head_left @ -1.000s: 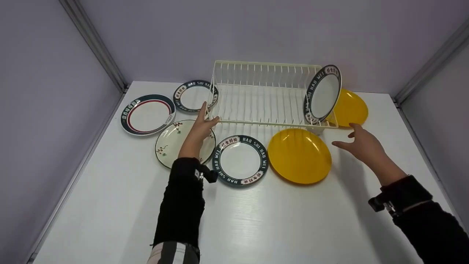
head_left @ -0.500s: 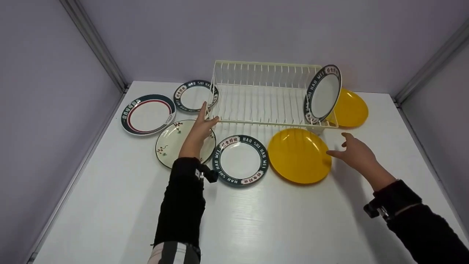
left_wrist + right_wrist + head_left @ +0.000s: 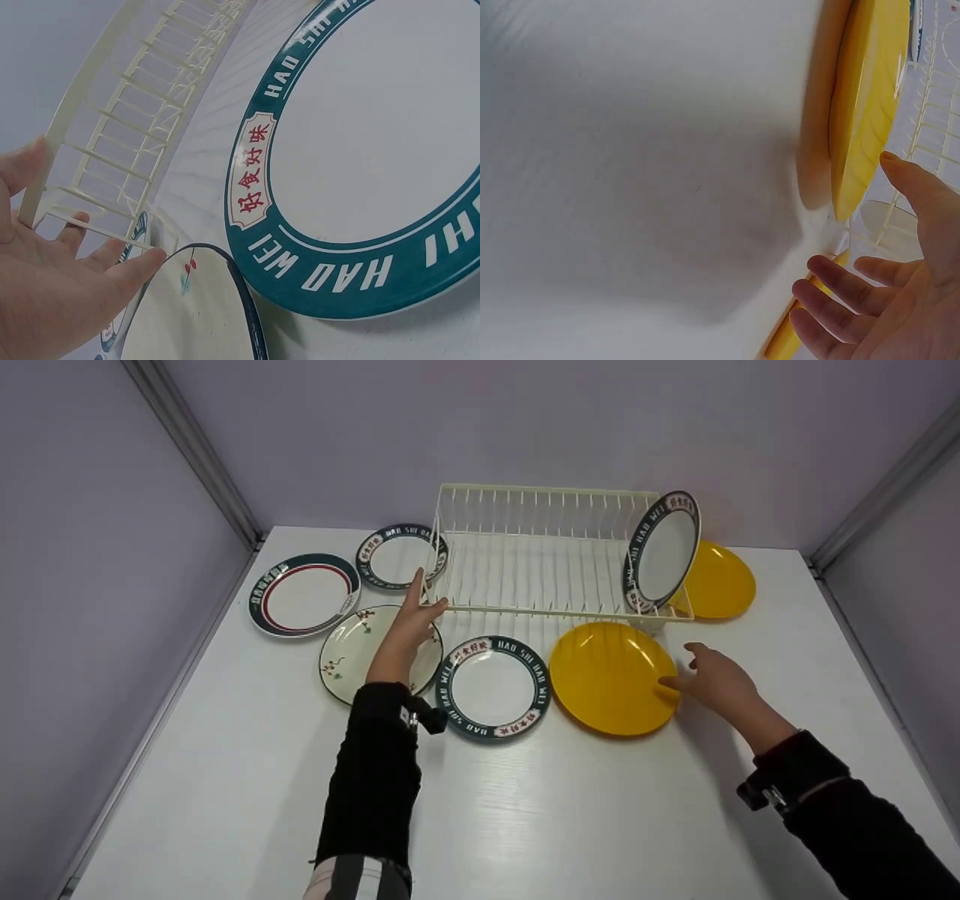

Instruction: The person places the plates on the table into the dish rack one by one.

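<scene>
- The yellow plate (image 3: 611, 679) is found lying flat on the white table (image 3: 570, 825), just in front of the dish rack (image 3: 547, 555) and beside a green-rimmed lettered plate (image 3: 493, 688).
- The right hand (image 3: 712, 681) is held at the plate's right edge, fingers spread and loosely extended; the thumb tip is seen at the rim, and nothing is gripped.
- From the right wrist view the yellow plate (image 3: 866, 105) is shown edge-on, thin, with a raised lip, and the thumb (image 3: 911, 180) is just at that lip.
- The left hand (image 3: 411, 622) is laid flat and open against the near left corner of the rack, fingers straight, over a floral plate (image 3: 352, 652).
- In the left wrist view the fingers (image 3: 112, 266) are seen touching the rack's wire frame (image 3: 135, 150).
- The plate is judged to be light, stiff plastic, smooth and likely slippery on the glossy table, hardly fragile.
- A hold is best taken at the rim: thumb on top of the lip, fingers slid under the edge.
- One lettered plate (image 3: 661, 551) is already stood upright in the rack's right end, with a second yellow plate (image 3: 720, 581) behind it.
</scene>
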